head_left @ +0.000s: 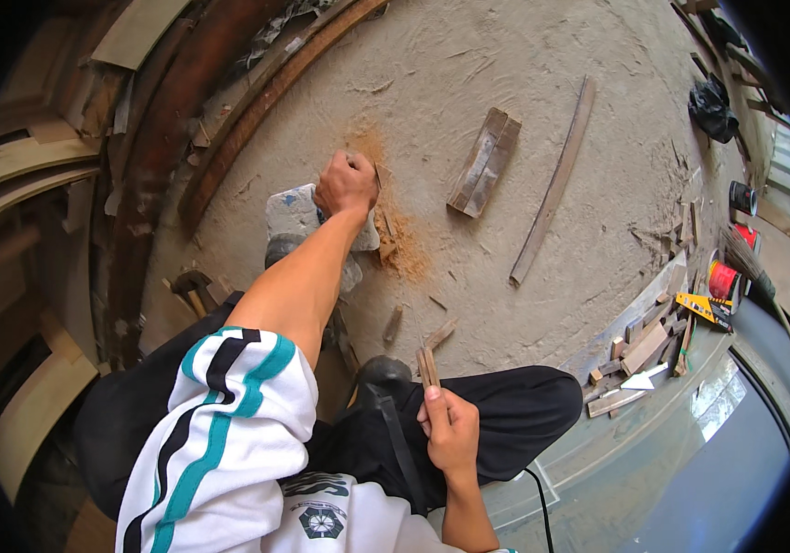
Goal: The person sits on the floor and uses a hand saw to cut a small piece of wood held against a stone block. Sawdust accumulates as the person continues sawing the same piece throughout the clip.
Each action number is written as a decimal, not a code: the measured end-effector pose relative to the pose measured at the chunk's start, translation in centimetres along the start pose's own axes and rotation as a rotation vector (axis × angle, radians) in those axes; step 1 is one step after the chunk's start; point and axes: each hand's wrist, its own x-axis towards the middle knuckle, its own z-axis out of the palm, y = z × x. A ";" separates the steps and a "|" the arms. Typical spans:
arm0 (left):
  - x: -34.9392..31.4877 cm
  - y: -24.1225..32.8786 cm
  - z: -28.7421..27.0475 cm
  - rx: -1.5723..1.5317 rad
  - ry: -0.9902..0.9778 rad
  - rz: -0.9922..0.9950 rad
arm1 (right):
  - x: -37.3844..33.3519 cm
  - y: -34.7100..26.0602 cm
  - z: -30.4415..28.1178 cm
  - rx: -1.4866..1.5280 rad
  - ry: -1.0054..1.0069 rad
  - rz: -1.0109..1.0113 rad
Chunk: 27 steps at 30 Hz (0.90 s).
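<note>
My left hand [347, 184] is closed in a fist at the end of the outstretched left arm. It is over a worn, pale block [292, 210] on the ground, beside a patch of orange sawdust [406, 253]. Whatever its fingers grip is hidden by the hand. Close to my bent knee, my right hand [452, 429] pinches a short wooden strip [428, 367] that points up and away from me. A small wood offcut [441, 334] lies on the ground just beyond the strip's far end.
A short wooden block [485, 163] and a long, thin wooden strip [554, 180] lie on the rough ground ahead. Right, a glass surface [630, 461] bears scrap wood [646, 346], a yellow-handled saw [704, 311] and cans. A rusty curved beam [257, 120] runs along the left.
</note>
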 end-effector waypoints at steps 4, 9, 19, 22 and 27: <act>0.3 0.0 0.2 0.020 -0.032 -0.006 | 3.8 -1.3 1.3 -0.123 0.023 -0.094; 0.4 -0.8 0.7 0.021 -0.003 -0.003 | 6.3 -0.6 2.8 -0.020 -0.007 -0.049; 0.2 -0.2 0.7 0.027 -0.010 0.009 | 8.5 0.1 3.4 -0.048 0.016 -0.108; 0.3 -0.3 0.7 0.036 -0.012 0.001 | 8.6 0.4 4.1 0.004 0.016 -0.105; -0.1 0.0 -0.1 0.018 0.027 0.011 | 2.9 0.6 1.3 0.004 -0.011 -0.026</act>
